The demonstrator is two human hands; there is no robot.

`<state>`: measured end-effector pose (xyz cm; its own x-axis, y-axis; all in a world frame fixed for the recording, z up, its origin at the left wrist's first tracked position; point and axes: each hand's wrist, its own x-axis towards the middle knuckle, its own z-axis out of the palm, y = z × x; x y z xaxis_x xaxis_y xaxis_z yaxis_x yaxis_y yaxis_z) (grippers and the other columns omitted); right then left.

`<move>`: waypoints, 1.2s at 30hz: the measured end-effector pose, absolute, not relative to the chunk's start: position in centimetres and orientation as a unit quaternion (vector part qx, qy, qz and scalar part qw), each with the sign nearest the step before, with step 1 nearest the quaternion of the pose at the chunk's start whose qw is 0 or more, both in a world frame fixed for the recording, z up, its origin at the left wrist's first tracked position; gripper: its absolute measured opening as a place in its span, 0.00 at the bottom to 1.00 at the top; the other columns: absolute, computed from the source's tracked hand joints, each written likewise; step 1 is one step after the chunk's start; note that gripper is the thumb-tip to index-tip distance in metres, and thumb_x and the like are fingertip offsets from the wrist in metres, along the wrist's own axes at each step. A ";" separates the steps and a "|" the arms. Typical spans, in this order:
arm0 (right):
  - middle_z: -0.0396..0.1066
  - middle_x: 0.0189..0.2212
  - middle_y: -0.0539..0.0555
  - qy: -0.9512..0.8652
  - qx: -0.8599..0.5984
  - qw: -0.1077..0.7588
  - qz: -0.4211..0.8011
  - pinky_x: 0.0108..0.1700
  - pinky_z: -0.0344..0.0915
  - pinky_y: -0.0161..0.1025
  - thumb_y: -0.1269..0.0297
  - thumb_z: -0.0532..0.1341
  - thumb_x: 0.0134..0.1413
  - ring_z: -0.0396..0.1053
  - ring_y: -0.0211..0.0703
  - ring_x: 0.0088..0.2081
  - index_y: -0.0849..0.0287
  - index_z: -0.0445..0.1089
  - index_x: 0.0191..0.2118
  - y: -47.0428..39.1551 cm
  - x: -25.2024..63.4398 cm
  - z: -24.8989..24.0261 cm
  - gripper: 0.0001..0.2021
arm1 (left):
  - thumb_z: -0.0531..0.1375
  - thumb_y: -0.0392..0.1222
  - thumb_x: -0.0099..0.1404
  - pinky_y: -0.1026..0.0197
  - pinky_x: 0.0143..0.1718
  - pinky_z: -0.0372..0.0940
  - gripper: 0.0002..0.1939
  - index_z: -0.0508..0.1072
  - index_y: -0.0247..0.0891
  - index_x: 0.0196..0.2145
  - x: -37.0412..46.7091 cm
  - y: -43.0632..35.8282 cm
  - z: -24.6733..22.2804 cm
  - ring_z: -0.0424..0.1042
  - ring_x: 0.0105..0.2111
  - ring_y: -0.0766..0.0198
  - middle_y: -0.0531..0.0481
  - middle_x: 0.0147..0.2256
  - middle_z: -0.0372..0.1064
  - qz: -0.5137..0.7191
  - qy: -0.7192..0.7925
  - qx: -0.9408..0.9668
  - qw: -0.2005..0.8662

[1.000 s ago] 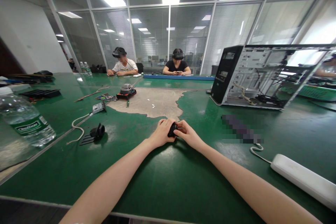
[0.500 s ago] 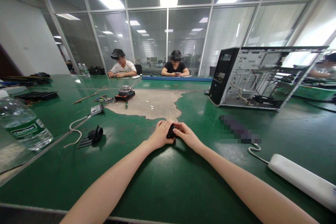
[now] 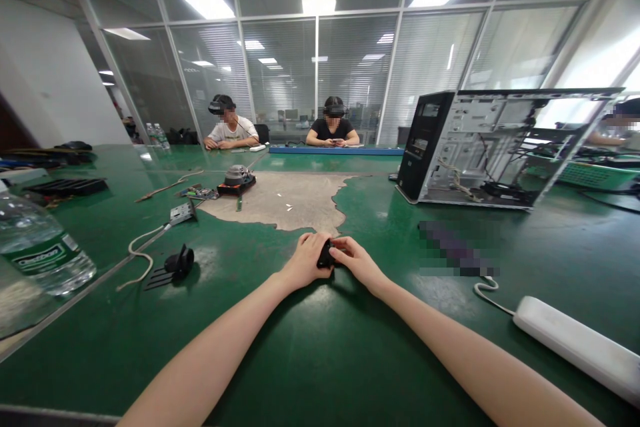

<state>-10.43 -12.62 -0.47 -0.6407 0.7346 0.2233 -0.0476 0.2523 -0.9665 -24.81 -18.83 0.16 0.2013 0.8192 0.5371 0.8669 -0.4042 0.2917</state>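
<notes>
A small black part (image 3: 326, 254) is held just above the green table (image 3: 310, 360), between my two hands. My left hand (image 3: 309, 259) wraps round its left side, fingers curled over the top. From the right, my right hand (image 3: 355, 260) pinches the same part with thumb and fingertips. Much of the part is hidden by the fingers. Left of my hands, a black round piece with prongs (image 3: 175, 263) lies on the table. Beyond it is a metal bracket (image 3: 182, 213) beside a pale cable (image 3: 145, 248).
An open computer case (image 3: 430, 147) stands at the right, with a white power strip (image 3: 575, 343) nearer. A water bottle (image 3: 45, 250) is at the left. A speaker-like unit (image 3: 237, 180) sits farther back. Two people (image 3: 231, 130) sit across the table, another at far right.
The view has shifted slightly, moving the left-side objects a little left and down. Both hands keep their hold on the black part, with barely any change in the fingers.
</notes>
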 end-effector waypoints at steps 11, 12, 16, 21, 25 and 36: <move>0.65 0.31 0.48 -0.693 -0.205 0.345 0.599 0.40 0.61 0.39 0.60 0.60 0.41 0.64 0.36 0.34 0.56 0.59 0.32 -13.4 -10.1 0.6 0.12 | 0.59 0.38 0.44 0.53 0.49 0.46 0.30 0.53 0.40 0.46 -24.8 -18.8 0.1 0.59 0.43 0.59 0.49 0.42 0.60 -0.324 -0.541 -0.776 0.035; 0.64 0.30 0.48 -0.691 -0.213 0.349 0.596 0.39 0.61 0.38 0.59 0.59 0.42 0.64 0.36 0.33 0.56 0.59 0.33 -13.3 -10.2 0.5 0.11 | 0.59 0.38 0.44 0.53 0.49 0.46 0.30 0.53 0.41 0.46 -24.8 -18.8 0.1 0.59 0.43 0.59 0.49 0.42 0.60 -0.324 -0.541 -0.775 0.034; 0.65 0.33 0.50 -0.701 -0.241 0.353 0.571 0.39 0.61 0.39 0.58 0.59 0.43 0.64 0.37 0.35 0.57 0.61 0.36 -13.1 -10.4 0.0 0.13 | 0.59 0.38 0.44 0.54 0.49 0.47 0.30 0.54 0.40 0.46 -24.8 -18.8 0.1 0.59 0.43 0.59 0.49 0.41 0.60 -0.321 -0.545 -0.774 0.035; 0.65 0.33 0.51 -0.705 -0.228 0.334 0.582 0.40 0.61 0.40 0.59 0.60 0.42 0.64 0.38 0.36 0.57 0.61 0.36 -13.0 -10.2 0.1 0.14 | 0.59 0.38 0.45 0.54 0.49 0.47 0.29 0.54 0.41 0.46 -24.7 -18.9 0.2 0.59 0.42 0.60 0.50 0.41 0.60 -0.321 -0.545 -0.773 0.036; 0.65 0.33 0.49 -0.702 -0.205 0.334 0.594 0.41 0.61 0.40 0.62 0.63 0.38 0.65 0.38 0.36 0.56 0.59 0.35 -13.1 -10.0 0.4 0.16 | 0.58 0.37 0.45 0.54 0.49 0.46 0.29 0.54 0.41 0.46 -24.7 -19.0 0.4 0.59 0.42 0.59 0.50 0.41 0.60 -0.320 -0.548 -0.772 0.034; 0.66 0.33 0.51 -0.700 -0.246 0.346 0.575 0.40 0.61 0.39 0.57 0.58 0.44 0.65 0.38 0.35 0.58 0.61 0.37 -13.2 -10.3 0.0 0.14 | 0.59 0.38 0.44 0.53 0.49 0.46 0.30 0.54 0.41 0.46 -24.6 -18.9 0.3 0.59 0.43 0.58 0.49 0.42 0.61 -0.316 -0.553 -0.771 0.023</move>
<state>-10.34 -13.18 0.00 -0.6395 0.7421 0.2009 -0.0525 0.2185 -0.9744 -24.64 -18.90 0.34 0.1885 0.8375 0.5129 0.8670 -0.3872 0.3136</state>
